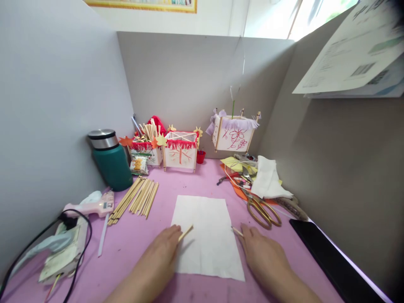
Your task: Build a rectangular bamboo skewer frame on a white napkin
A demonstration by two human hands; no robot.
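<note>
A rectangular sheet of white paper (205,235) lies flat on the pink tabletop (186,290) between my hands. At its left edge, my left hand (164,248) is closed around a short wooden stick (186,233) whose end points up and right over the sheet. By the right edge, my right hand (261,252) grips another thin wooden stick (237,231), its dark tip facing the paper. Most of that stick is hidden by the fingers. Bundles of loose bamboo sticks (143,197) lie beyond my left hand. Gold-handled scissors (263,212) rest beyond my right hand.
At left stand a green bottle (112,164), a pink glue gun (91,207) and a power strip (65,252) with cables. Decorated lanterns (181,153) sit at the back; another lantern (235,134) hangs. A white cloth (269,179) and black slab (331,261) are right. Grey partitions (195,84) enclose the desk.
</note>
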